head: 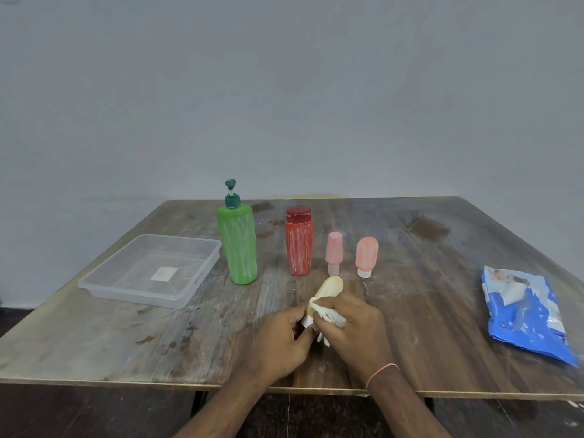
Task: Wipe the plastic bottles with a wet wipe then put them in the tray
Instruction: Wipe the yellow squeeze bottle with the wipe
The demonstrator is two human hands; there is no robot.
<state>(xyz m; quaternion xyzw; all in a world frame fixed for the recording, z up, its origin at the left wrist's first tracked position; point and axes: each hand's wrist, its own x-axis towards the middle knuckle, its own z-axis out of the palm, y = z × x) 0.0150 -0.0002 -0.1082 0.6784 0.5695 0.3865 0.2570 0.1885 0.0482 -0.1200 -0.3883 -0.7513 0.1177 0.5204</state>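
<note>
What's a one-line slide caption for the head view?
Left hand holds a yellow bottle while right hand wipes it with a wet wipe.

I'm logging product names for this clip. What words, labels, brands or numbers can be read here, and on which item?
None can be read.
Wipes pack: print too blurred.
Tray: white sticker inside and a handwritten mark on its wall, both illegible.
Bottles: no labels visible.

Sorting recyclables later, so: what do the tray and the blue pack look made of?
The tray looks like clear, glossy rigid plastic: the table grain shows through its walls. The blue pack looks like thin, shiny plastic film: it is crumpled and catches glare. Neither can be confirmed by look alone.
</note>
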